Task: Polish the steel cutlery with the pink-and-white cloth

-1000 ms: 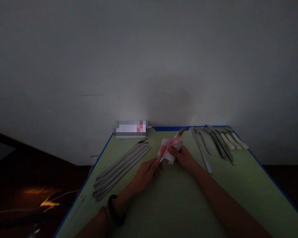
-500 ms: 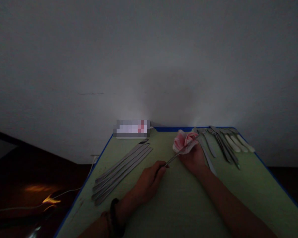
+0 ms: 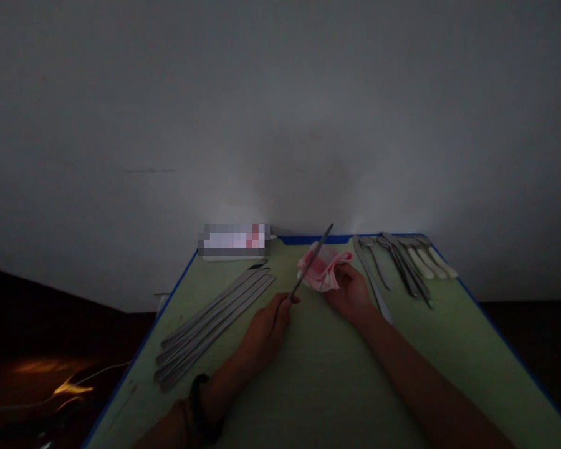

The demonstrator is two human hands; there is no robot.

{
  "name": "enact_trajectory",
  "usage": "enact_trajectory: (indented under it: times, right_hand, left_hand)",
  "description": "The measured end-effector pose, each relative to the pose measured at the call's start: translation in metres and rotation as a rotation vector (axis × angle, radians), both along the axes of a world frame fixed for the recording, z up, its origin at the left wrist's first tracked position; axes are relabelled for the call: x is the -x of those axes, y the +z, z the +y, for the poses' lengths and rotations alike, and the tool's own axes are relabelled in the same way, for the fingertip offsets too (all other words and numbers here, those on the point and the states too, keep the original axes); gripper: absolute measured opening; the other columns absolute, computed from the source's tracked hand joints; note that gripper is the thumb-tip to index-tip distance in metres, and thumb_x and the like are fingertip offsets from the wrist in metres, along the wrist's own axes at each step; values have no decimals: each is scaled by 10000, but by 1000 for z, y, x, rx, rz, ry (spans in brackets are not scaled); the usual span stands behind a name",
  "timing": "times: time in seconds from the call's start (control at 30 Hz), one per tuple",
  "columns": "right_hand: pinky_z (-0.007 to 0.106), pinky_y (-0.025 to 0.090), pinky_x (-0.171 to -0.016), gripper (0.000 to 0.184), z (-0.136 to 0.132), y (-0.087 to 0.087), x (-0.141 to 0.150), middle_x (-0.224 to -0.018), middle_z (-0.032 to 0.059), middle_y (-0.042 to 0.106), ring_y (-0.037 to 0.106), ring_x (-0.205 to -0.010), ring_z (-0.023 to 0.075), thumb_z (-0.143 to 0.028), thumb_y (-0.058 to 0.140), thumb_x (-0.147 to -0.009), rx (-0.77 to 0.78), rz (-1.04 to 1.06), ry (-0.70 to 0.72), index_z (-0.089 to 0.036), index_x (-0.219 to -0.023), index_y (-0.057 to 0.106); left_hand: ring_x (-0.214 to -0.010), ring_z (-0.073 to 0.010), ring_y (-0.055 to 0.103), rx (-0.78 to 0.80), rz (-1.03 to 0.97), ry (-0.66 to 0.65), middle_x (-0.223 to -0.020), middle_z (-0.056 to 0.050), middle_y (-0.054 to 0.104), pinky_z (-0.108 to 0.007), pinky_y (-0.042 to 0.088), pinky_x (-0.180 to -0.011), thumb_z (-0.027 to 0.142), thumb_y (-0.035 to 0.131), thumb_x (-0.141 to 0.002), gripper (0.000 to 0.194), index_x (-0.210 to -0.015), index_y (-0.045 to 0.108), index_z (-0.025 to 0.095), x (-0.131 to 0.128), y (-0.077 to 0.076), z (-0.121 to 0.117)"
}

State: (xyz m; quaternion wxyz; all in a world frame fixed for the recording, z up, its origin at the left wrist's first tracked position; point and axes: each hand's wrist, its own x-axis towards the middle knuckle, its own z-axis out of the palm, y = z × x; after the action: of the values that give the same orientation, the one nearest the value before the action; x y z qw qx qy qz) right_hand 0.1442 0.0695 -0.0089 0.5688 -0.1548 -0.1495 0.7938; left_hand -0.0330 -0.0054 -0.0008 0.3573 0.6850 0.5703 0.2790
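My left hand point(image 3: 270, 324) is closed round the handle of a table knife point(image 3: 310, 262), its blade angled up and away to the right. In my right hand point(image 3: 351, 294) is a pink and white cloth point(image 3: 328, 268), bunched up and held partly unfolded. The blade passes in front of the cloth's left side; whether they touch I cannot tell. Left of my hands lies a row of several knives point(image 3: 215, 318), side by side and slanted. Beyond my right hand, another long piece of cutlery point(image 3: 374, 284) rests beside a spoon or fork point(image 3: 378, 265).
Farther right are dark-looking cutlery pieces point(image 3: 404, 271) and several with white handles point(image 3: 432, 262). A box-like object with a blurred face point(image 3: 234, 240) stands at the table's back left corner. The green table point(image 3: 327, 386) has a blue edge and meets a grey wall point(image 3: 308, 112).
The cloth was wrapped round the knife, then slid toward the blade's tip and opened out. Now the blade is clear of its folds and tilted up. The view has shifted slightly.
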Motion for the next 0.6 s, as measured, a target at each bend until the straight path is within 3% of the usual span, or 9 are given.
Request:
enact_trajectory:
  times: [0.07,0.2,0.33,0.5,0.6]
  right_hand:
    - [396,496,-866,167,-2,2,-2,-849,29,699,641,-882,204,-276,496,-771,-11,33,56,-210,-830,637]
    - [359,512,-824,339,-5,1,-6,-875,46,693,636,-842,186,-483,478,-840,8,52,167,-185,-875,637]
    - [292,513,-758,203,-7,-6,-1,-805,0,679,625,-752,140,-393,536,-850,15,32,162,-214,-848,633]
    - [279,490,-608,286,-10,-12,10,-711,28,656,599,-653,152,-435,547,-844,-104,-229,161,-169,-783,634]
    - [247,445,-502,331,-10,-10,11,-652,23,635,557,-554,131,-477,552,-832,-146,-341,87,-164,-752,622]
  left_hand:
    - [-556,-149,517,4,53,-13,-599,35,484,-241,365,-547,406,236,-966,406,-1105,530,163,-2,0,1]
    - [-657,-182,615,14,199,-59,-742,-32,629,-273,419,-630,352,236,-968,389,-1131,539,170,-6,2,2]
    - [-743,-204,661,15,273,-80,-869,-68,687,-292,445,-700,321,257,-965,367,-1145,542,174,-7,2,1]
    - [-628,-172,634,-17,274,-131,-722,-31,666,-250,428,-626,326,264,-968,370,-1069,587,178,-5,2,2]
    - [-558,-154,593,-30,261,-137,-635,-6,626,-235,405,-571,352,267,-969,397,-1032,615,172,-4,4,2]
